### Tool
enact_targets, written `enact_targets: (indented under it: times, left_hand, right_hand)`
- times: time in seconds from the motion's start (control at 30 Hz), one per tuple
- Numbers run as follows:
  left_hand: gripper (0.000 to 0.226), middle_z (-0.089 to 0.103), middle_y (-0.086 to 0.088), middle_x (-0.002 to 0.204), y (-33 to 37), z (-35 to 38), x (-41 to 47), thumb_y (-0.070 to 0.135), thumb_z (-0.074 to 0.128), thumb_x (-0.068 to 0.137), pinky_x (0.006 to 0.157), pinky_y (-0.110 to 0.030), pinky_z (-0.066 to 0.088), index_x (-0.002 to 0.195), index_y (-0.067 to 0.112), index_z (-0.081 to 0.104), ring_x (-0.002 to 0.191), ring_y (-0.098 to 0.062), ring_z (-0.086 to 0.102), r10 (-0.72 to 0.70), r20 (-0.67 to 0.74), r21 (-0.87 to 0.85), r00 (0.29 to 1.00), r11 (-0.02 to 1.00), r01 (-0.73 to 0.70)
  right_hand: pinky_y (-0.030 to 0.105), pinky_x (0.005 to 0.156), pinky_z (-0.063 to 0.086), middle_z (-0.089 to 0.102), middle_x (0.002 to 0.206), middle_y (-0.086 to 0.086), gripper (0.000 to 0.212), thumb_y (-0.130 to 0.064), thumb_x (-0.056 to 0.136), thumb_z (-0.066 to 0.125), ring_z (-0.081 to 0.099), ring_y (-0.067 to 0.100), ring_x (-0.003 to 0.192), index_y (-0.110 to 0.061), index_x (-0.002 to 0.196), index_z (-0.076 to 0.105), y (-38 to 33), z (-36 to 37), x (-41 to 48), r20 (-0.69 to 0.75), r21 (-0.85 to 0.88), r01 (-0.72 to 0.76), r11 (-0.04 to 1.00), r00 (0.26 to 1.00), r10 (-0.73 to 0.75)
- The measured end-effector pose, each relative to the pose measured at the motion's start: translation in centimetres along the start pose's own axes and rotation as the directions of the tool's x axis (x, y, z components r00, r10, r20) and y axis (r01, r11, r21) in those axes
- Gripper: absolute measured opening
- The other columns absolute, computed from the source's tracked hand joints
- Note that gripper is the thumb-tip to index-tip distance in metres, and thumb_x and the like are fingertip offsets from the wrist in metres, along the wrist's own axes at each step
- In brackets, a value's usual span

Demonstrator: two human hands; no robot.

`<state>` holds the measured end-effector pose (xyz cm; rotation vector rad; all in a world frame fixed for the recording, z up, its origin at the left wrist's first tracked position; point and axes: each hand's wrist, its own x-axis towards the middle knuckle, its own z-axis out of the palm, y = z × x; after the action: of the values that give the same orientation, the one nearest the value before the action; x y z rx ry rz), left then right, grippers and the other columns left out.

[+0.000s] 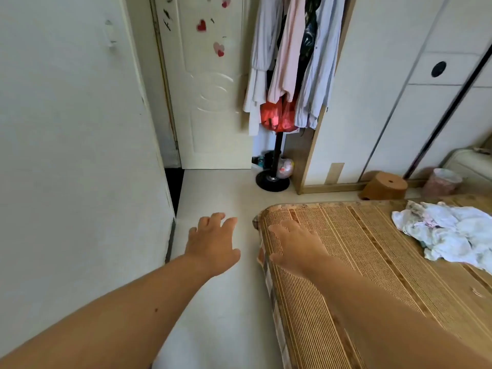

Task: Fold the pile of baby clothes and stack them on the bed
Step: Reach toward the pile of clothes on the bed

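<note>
A crumpled pile of pale baby clothes (447, 233) lies on the bed (359, 275), which is covered by a woven tan mat, at the right edge of the view. My left hand (213, 243) hovers over the floor to the left of the bed, fingers spread and holding nothing. My right hand (295, 246) is stretched out over the bed's near corner, fingers relaxed and empty. Both hands are well to the left of the pile and apart from it.
A coat stand (274, 155) hung with clothes and a red bag stands by a white door (210, 102). A wardrobe (386, 102) lines the far wall, with a brown stool (383, 186) and a pink bin (442, 182) at its foot. A white wall is at my left.
</note>
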<state>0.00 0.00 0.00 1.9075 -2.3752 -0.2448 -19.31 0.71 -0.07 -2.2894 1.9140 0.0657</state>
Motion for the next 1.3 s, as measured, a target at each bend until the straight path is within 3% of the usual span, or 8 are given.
enact_targets:
  times: [0.2,0.47,0.87,1.17,1.3]
  left_hand:
    - [0.073,0.021,-0.001,0.156,0.4,-0.2,9.2,0.047,0.055,0.086,0.111,-0.042,0.029,0.149,0.029,0.023,0.14,-0.027,0.023,-0.063,0.004,-0.04,0.998,0.997,0.063]
    - [0.072,0.018,-0.002,0.156,-6.3,-2.4,22.4,0.046,0.053,0.086,0.111,-0.044,0.027,0.149,0.029,0.022,0.141,-0.027,0.019,-0.08,-0.011,-0.061,0.997,0.995,0.079]
    - [0.071,0.016,0.0,0.157,-17.4,-6.4,47.5,0.046,0.053,0.086,0.112,-0.044,0.025,0.149,0.032,0.022,0.141,-0.026,0.018,0.085,0.052,-0.024,0.995,0.996,-0.083]
    - [0.071,0.019,-0.001,0.156,-13.9,-6.1,68.1,0.044,0.055,0.084,0.108,-0.041,0.028,0.148,0.032,0.025,0.139,-0.027,0.022,0.252,0.038,0.012,0.967,0.967,-0.253]
    - [0.071,0.021,-0.001,0.155,-10.3,-6.1,78.7,0.044,0.056,0.085,0.108,-0.041,0.029,0.148,0.032,0.026,0.139,-0.027,0.023,0.247,0.092,-0.022,0.965,0.969,-0.246]
  right_hand:
    - [0.049,0.109,0.031,0.032,0.149,0.002,0.062,-0.041,0.087,0.057,0.038,0.027,0.134,-0.032,0.143,0.031,4.5,-2.6,9.4,0.031,-0.039,0.025,0.999,0.999,-0.024]
    - [0.048,0.112,0.029,0.026,0.155,-0.001,0.066,-0.043,0.087,0.058,0.034,0.026,0.138,-0.035,0.145,0.028,4.3,-3.5,24.1,0.02,0.008,0.043,0.999,0.999,-0.043]
    - [0.043,0.112,0.03,0.029,0.153,-0.003,0.064,-0.045,0.089,0.057,0.035,0.02,0.137,-0.033,0.145,0.029,2.7,-6.1,48.2,-0.018,0.106,-0.108,0.989,0.994,0.11]
    - [0.045,0.11,0.034,0.029,0.153,-0.001,0.069,-0.048,0.086,0.059,0.037,0.024,0.136,-0.033,0.146,0.029,11.2,-7.1,64.5,-0.016,0.158,-0.259,0.953,0.964,0.264]
    - [0.045,0.109,0.036,0.033,0.15,-0.002,0.068,-0.048,0.084,0.06,0.041,0.023,0.133,-0.034,0.144,0.031,17.7,-9.3,72.0,-0.018,0.203,-0.303,0.931,0.95,0.313]
